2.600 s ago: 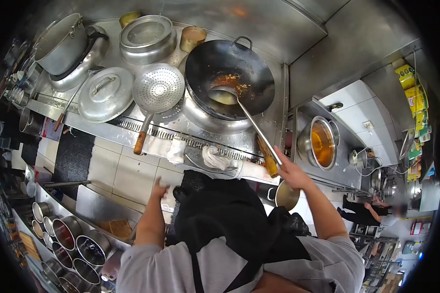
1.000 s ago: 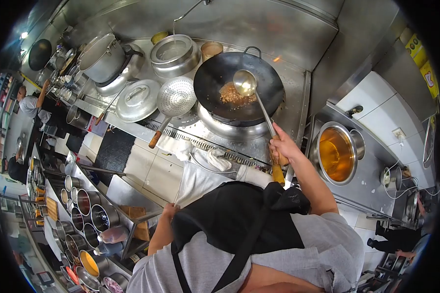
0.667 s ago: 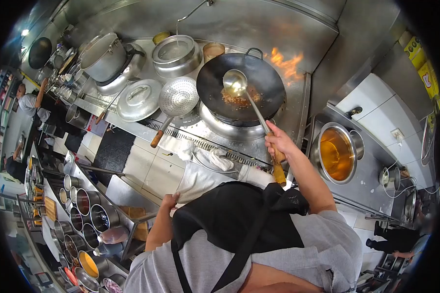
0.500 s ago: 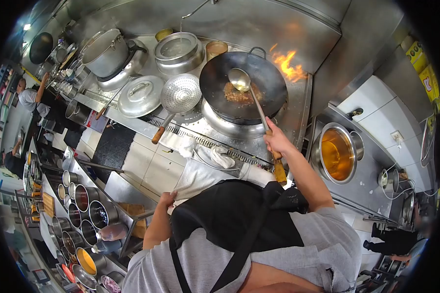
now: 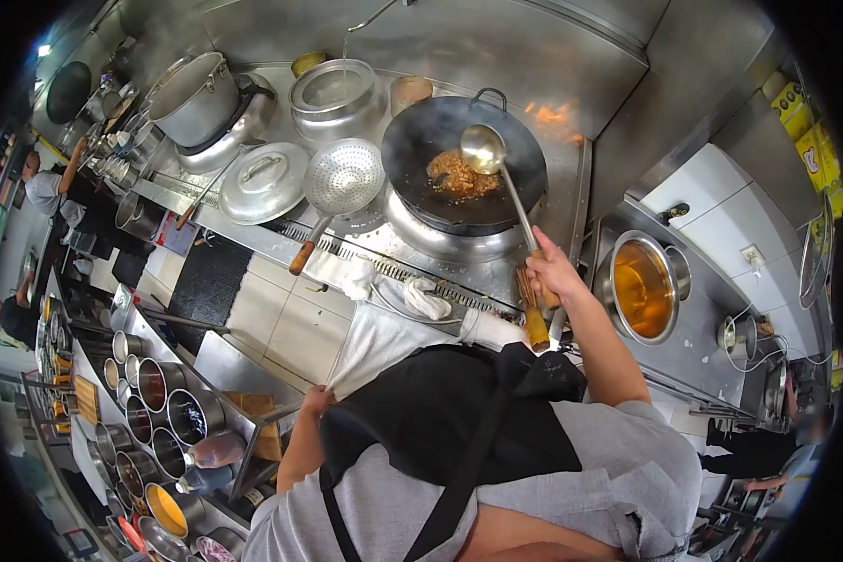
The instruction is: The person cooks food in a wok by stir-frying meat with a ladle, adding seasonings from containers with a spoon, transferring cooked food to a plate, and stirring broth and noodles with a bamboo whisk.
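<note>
Head view: in the upper right of centre, I have my right grip wrapped around the wooden end of a long silver ladle, presumably to keep the fingers clear of the black round-bottomed wok and the orange flames behind it. The ladle's long axis slants from lower right to upper left, bowl over brown crumbly food, while my left grip, lower left of centre, appears to pinch a white cloth, perhaps holding it taut.
</note>
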Demonstrator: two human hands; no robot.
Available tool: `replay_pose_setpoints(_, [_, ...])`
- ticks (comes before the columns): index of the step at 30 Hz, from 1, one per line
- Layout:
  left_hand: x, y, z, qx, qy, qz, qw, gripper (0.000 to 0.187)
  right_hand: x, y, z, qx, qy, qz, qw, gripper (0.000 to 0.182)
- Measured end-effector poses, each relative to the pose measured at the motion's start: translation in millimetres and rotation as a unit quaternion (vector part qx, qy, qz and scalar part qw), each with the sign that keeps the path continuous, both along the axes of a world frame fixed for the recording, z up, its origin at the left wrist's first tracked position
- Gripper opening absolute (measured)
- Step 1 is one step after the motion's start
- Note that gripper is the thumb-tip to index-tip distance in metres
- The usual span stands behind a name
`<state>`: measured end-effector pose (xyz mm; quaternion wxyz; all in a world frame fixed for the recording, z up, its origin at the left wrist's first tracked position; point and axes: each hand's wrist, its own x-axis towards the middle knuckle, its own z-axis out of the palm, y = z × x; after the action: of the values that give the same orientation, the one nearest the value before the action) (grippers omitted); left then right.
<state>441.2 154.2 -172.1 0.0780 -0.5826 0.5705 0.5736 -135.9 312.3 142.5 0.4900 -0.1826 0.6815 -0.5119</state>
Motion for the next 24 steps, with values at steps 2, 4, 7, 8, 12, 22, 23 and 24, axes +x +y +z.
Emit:
replay_pose_setpoints(2, [-12,4,32,0.010,-0.012,0.019,1.000,0.019,4,8,0,0.016,0.055,-0.008,0.998,0.082])
replay_pose_setpoints(4, [-18,7,44,0.021,-0.025,0.040,0.999,0.017,-2,8,-10,0.012,0.046,-0.018,0.999,0.083])
replay_pose_setpoints(7, [-29,5,59,0.042,-0.066,0.029,0.997,0.013,-5,-1,-9,0.023,0.052,-0.020,0.998,0.079])
replay_pose_setpoints(8, [-31,4,66,0.045,-0.064,0.016,0.997,0.012,0,-5,-9,0.011,0.029,-0.035,0.999,0.079])
replay_pose_setpoints(12, [-40,2,75,0.043,-0.068,-0.009,0.997,0.012,-5,-14,0,0.029,-0.026,-0.027,0.999,0.079])
replay_pose_setpoints(22, [-14,21,30,0.059,-0.018,0.083,0.995,0.011,-30,-37,-22,0.023,0.004,0.025,0.999,0.081])
replay_pose_setpoints(23, [-12,26,29,0.077,-0.007,0.093,0.993,0.011,-30,-37,-27,0.022,0.002,0.031,0.999,0.081])
replay_pose_setpoints(24, [-10,30,27,0.095,0.005,0.104,0.990,0.012,-24,-35,-27,0.017,0.017,0.034,0.999,0.080])
